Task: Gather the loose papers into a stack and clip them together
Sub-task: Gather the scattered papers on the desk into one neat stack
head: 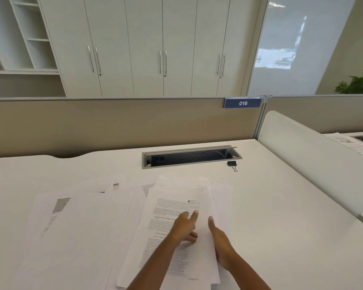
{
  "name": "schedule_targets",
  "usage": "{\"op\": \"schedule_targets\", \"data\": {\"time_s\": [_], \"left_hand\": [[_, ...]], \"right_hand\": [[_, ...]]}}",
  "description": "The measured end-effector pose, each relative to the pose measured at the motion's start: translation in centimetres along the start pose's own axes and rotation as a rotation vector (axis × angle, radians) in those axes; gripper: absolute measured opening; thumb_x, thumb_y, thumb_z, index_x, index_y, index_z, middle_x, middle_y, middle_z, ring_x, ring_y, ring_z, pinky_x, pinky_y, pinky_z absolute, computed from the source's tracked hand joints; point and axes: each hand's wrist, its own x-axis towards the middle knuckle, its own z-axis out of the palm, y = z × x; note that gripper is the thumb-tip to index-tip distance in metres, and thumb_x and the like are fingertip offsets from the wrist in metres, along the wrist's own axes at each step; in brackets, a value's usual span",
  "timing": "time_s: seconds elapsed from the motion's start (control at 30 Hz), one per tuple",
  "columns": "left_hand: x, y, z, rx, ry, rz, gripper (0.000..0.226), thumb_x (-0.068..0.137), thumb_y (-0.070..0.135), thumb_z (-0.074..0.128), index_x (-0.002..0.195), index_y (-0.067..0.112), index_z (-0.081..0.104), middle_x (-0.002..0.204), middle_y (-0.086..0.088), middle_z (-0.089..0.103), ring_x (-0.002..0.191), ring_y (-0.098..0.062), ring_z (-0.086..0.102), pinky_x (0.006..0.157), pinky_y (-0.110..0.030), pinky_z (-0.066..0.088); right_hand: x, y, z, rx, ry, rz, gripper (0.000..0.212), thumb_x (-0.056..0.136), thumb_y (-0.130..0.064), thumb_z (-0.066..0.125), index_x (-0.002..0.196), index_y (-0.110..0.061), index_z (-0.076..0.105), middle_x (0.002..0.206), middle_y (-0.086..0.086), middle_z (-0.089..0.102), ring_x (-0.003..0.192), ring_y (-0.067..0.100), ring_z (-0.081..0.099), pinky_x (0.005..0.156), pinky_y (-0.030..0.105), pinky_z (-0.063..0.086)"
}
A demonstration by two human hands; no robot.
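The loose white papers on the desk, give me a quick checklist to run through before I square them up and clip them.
1. Loose white printed papers all gathered: not ok, several still fan out to the left.
2. Top printed sheet under control: ok, left hand rests flat on it.
3. Right edge of the pile held: ok, right hand grips it, thumb on top.
4. Small black binder clip within sight: ok, it lies on the white desk beyond the pile, near the open cable tray.
5. Edges aligned: not ok, sheets sit skewed.
6. Sheets hidden under the pile: cannot tell.
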Motion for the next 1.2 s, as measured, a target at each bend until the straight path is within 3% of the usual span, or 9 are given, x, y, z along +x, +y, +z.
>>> {"op": "schedule_targets", "data": {"time_s": [0.2,0.3,0.37,0.47,0.63,0.73,0.87,1.07,1.2], "left_hand": [[0.3,-2.2,-4.8,0.438,0.521,0.146,0.062,0.091,0.035,0.051,0.142,0.008,0.029,0.138,-0.018,0.040,0.127,-0.030,0.042,0.102,-0.038,0.039],[0.0,-2.9,-8.3,0.158,0.505,0.025,0.082,0.084,0.042,0.061,0.145,0.004,0.020,0.145,-0.021,0.034,0.133,-0.035,0.036,0.106,-0.042,0.035],[-0.5,-2.2,-9.7,-0.194,0.313,0.077,0.070,0.084,0.036,0.062,0.140,0.006,0.034,0.144,-0.016,0.042,0.130,-0.033,0.043,0.103,-0.041,0.037],[-1.6,-0.1,-10.2,-0.302,0.224,0.315,0.036,0.086,0.022,0.061,0.121,0.013,0.056,0.122,-0.009,0.062,0.111,-0.028,0.059,0.092,-0.037,0.048],[-2.8,1.5,-10.2,-0.485,0.230,0.470,0.036,0.081,0.011,0.066,0.116,0.013,0.060,0.110,-0.010,0.067,0.098,-0.027,0.063,0.088,-0.038,0.051],[-3.0,0.0,-9.9,-0.467,0.171,0.434,0.055,0.064,0.031,0.080,0.113,0.016,0.062,0.108,-0.007,0.068,0.098,-0.026,0.064,0.086,-0.037,0.052],[-2.9,-2.2,-9.0,-0.411,0.119,0.355,0.058,0.054,0.038,0.075,0.107,0.021,0.058,0.106,-0.006,0.066,0.099,-0.030,0.061,0.076,-0.034,0.053],[-2.2,-2.3,-8.7,-0.286,0.268,0.351,0.013,0.089,0.027,0.055,0.100,0.022,0.060,0.092,0.007,0.067,0.085,-0.011,0.063,0.058,-0.011,0.050],[-1.7,-2.9,-10.3,0.068,0.608,0.274,0.036,0.094,0.031,0.047,0.119,0.009,0.060,0.122,-0.015,0.060,0.113,-0.032,0.056,0.093,-0.038,0.046]], "right_hand": [[-0.1,-0.3,-0.7,-0.115,0.142,-0.149,0.030,0.091,0.001,0.050,0.120,0.000,0.056,0.117,0.019,0.064,0.105,0.035,0.062,0.096,0.047,0.050],[-0.2,-1.6,-1.5,-0.018,0.187,-0.246,0.028,0.090,0.001,0.052,0.118,-0.002,0.056,0.113,0.020,0.066,0.100,0.037,0.064,0.089,0.048,0.053],[-0.4,-2.8,-1.5,0.029,0.220,-0.349,0.024,0.091,-0.001,0.052,0.113,-0.009,0.058,0.108,0.013,0.067,0.092,0.030,0.066,0.077,0.034,0.059],[-0.4,-5.3,-0.9,0.069,0.258,-0.513,0.020,0.092,-0.007,0.052,0.095,-0.026,0.060,0.096,-0.001,0.068,0.082,0.013,0.066,0.061,0.015,0.057],[-0.6,-7.2,-0.2,0.004,0.213,-0.642,0.023,0.090,-0.013,0.055,0.104,-0.031,0.053,0.100,-0.004,0.065,0.087,0.012,0.066,0.066,0.022,0.059],[-0.7,-6.2,-0.3,-0.099,0.180,-0.592,0.039,0.087,-0.012,0.061,0.123,-0.019,0.049,0.112,0.003,0.063,0.101,0.021,0.064,0.083,0.037,0.058],[-0.7,-4.2,-0.5,-0.216,0.160,-0.498,0.042,0.087,-0.011,0.062,0.128,-0.011,0.050,0.118,0.004,0.063,0.107,0.023,0.061,0.092,0.035,0.052],[0.3,-3.8,-0.7,-0.309,0.242,-0.429,0.025,0.091,-0.010,0.055,0.115,-0.008,0.059,0.107,0.008,0.067,0.091,0.022,0.062,0.073,0.022,0.048],[0.6,-3.4,-2.0,-0.272,0.293,-0.377,0.019,0.089,-0.005,0.054,0.101,-0.017,0.062,0.100,0.007,0.070,0.083,0.023,0.064,0.073,0.029,0.049]]}}
